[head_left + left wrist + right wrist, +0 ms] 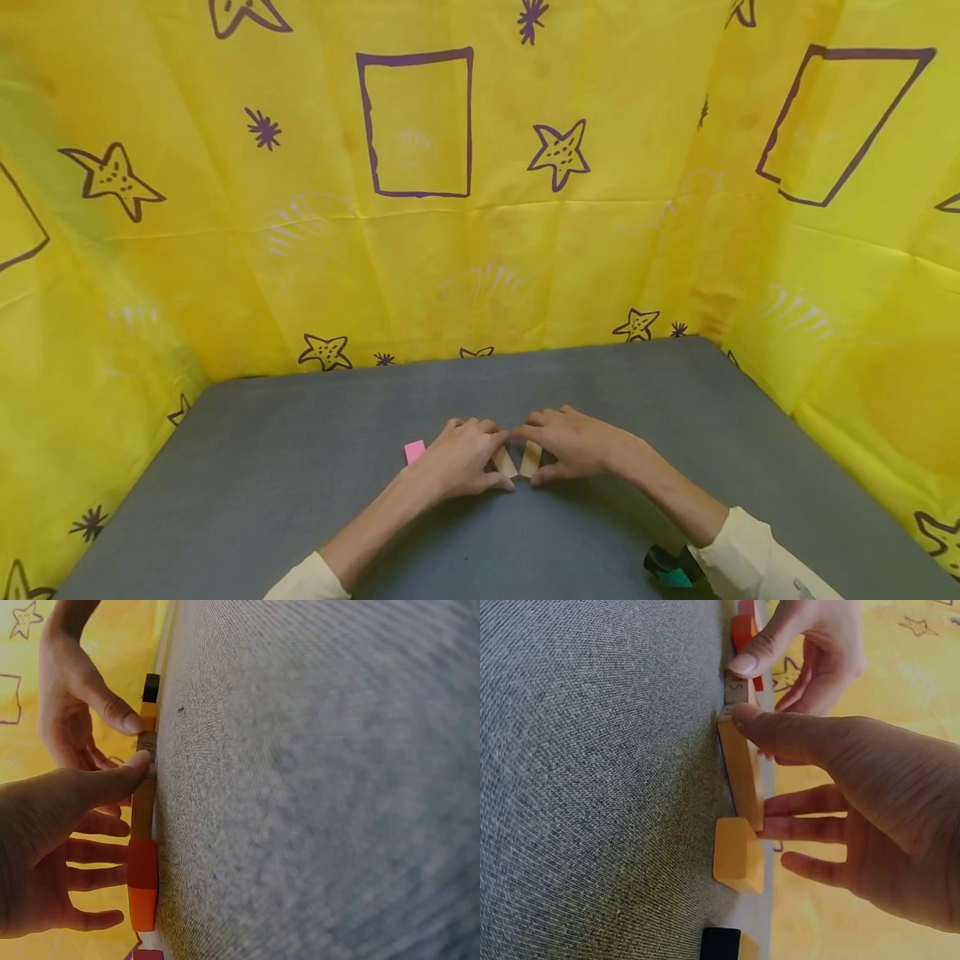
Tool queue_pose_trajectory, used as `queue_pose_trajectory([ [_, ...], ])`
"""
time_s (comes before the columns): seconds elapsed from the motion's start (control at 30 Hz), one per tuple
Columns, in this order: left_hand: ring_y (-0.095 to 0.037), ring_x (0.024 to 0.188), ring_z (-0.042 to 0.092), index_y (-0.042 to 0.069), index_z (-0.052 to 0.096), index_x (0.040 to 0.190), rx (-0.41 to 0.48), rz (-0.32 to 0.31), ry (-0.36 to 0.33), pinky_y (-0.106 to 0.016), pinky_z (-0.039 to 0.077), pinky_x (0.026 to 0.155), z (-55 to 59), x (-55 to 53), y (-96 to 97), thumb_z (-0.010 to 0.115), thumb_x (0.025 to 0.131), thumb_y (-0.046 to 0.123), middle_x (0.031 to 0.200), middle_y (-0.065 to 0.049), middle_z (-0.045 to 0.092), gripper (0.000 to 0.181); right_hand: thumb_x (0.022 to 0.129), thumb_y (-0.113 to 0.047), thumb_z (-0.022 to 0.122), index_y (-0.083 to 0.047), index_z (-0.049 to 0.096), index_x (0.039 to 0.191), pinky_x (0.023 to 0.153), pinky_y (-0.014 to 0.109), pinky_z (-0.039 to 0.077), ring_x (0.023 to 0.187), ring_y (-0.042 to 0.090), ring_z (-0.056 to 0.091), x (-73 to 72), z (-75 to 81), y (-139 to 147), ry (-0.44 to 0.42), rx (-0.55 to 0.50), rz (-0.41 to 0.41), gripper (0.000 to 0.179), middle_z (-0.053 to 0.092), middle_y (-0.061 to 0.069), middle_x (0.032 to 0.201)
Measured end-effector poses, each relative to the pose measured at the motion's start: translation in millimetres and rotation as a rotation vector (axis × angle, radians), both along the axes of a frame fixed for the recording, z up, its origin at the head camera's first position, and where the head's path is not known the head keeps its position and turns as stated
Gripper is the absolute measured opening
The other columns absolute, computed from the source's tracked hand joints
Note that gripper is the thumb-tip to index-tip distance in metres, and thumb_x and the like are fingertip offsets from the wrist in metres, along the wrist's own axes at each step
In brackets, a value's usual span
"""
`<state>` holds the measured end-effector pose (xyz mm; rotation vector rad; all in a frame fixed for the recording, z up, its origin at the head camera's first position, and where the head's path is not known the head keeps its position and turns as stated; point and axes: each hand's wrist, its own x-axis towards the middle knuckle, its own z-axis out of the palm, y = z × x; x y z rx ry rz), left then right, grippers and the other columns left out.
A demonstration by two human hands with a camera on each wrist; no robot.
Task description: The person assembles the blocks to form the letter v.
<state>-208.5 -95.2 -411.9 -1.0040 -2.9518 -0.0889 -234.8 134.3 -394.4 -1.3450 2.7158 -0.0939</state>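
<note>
Two plain wooden blocks lie on the grey table, angled with their near ends together: a left wooden block (505, 463) and a right wooden block (531, 459). My left hand (467, 456) holds the left one, thumb at its near end and fingers at its far side. In the right wrist view, this left wooden block (736, 688) shows a printed number on its end. My right hand (576, 443) grips the right wooden block (742, 769), thumb on the near end, fingertips along the far side. Both index fingertips come close together above the blocks.
A pink block (414, 452) lies left of the left hand. A red-orange block (142, 885) stands beside the left fingers. Past the right hand are a yellow block (736, 855) and a black block (720, 943). Yellow patterned cloth (420, 250) walls the table.
</note>
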Motion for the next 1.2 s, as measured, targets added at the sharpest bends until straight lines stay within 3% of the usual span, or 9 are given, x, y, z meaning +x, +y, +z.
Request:
queue_pose_trajectory([
  [0.3,-0.025,0.121,0.066,0.014,0.068,0.137,-0.004,-0.002,0.012,-0.054,0.052,0.108,-0.5,1.9,1.8,0.076,0.09,0.058,0.133,-0.004,0.071,0.065,0.093,-0.044,0.079,-0.021,0.059,0.146,0.099,0.048,0.05,0.113,0.017,0.06,0.3,-0.5,1.7,-0.002,-0.005,0.009,0.061,0.065,-0.001,0.124],
  [0.57,-0.028,0.135,0.06,0.012,0.058,0.149,0.02,-0.008,-0.044,-0.055,0.047,0.113,5.1,4.1,-7.2,0.072,0.091,0.061,0.148,-0.008,0.063,0.076,0.093,-0.047,0.077,-0.021,0.058,0.148,0.102,0.05,0.05,0.12,0.021,0.058,-1.9,3.2,4.6,-0.028,-0.036,0.007,0.064,0.062,0.001,0.133],
  [0.73,-0.027,0.15,0.047,0.016,0.046,0.159,0.002,-0.064,-0.11,-0.054,0.04,0.121,13.1,13.0,-18.8,0.065,0.094,0.065,0.163,-0.008,0.048,0.084,0.093,-0.047,0.076,-0.018,0.058,0.147,0.107,0.055,0.048,0.127,0.026,0.057,-2.3,11.1,10.8,-0.038,-0.057,-0.003,0.064,0.06,0.004,0.14],
  [1.0,-0.023,0.165,0.018,0.023,0.031,0.166,-0.024,-0.165,-0.286,-0.058,0.024,0.13,17.8,29.3,-30.7,0.052,0.094,0.075,0.177,-0.004,0.019,0.091,0.095,-0.038,0.077,-0.014,0.057,0.147,0.111,0.062,0.046,0.133,0.032,0.056,-3.7,18.0,22.7,-0.07,-0.09,-0.034,0.061,0.058,0.009,0.145],
  [1.2,-0.022,0.166,0.011,0.024,0.024,0.168,-0.049,-0.192,-0.316,-0.062,0.017,0.131,15.9,32.3,-33.1,0.05,0.095,0.076,0.178,-0.003,0.012,0.094,0.094,-0.039,0.078,-0.014,0.058,0.146,0.108,0.061,0.048,0.131,0.033,0.057,-4.7,15.2,28.4,-0.042,-0.078,-0.036,0.062,0.059,0.011,0.144],
])
